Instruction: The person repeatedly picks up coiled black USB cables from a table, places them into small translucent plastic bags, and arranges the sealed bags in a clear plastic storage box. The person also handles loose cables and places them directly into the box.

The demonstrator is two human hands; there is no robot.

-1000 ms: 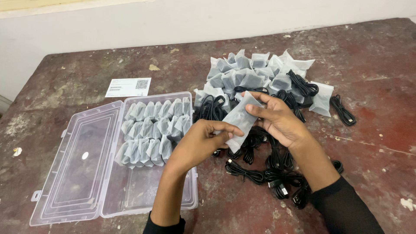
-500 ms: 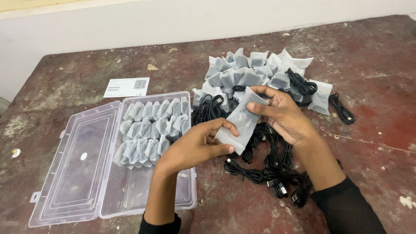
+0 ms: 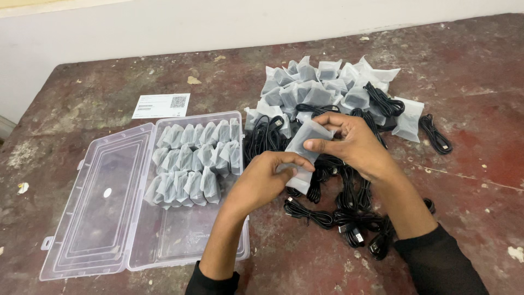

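Both hands hold one small frosted plastic pouch [image 3: 304, 147] above a pile of coiled black cables [image 3: 338, 196]. My right hand [image 3: 355, 145] pinches the pouch's upper end. My left hand [image 3: 267, 180] grips its lower end from the left. What is inside the pouch cannot be made out. To the left lies an open clear plastic box [image 3: 180, 240], its upper half filled with rows of packed pouches [image 3: 191, 161].
A heap of filled pouches [image 3: 322, 87] lies beyond the cables at the back. One loose cable [image 3: 435, 134] lies at the right. A white paper label [image 3: 161, 105] sits behind the box. The box's lid [image 3: 103, 202] lies flat to the left. The table surface is worn and brown.
Both hands with the pouch have drifted slightly down and left, the left hand sliding along the pouch's lower end. The pouch stays held by both hands.
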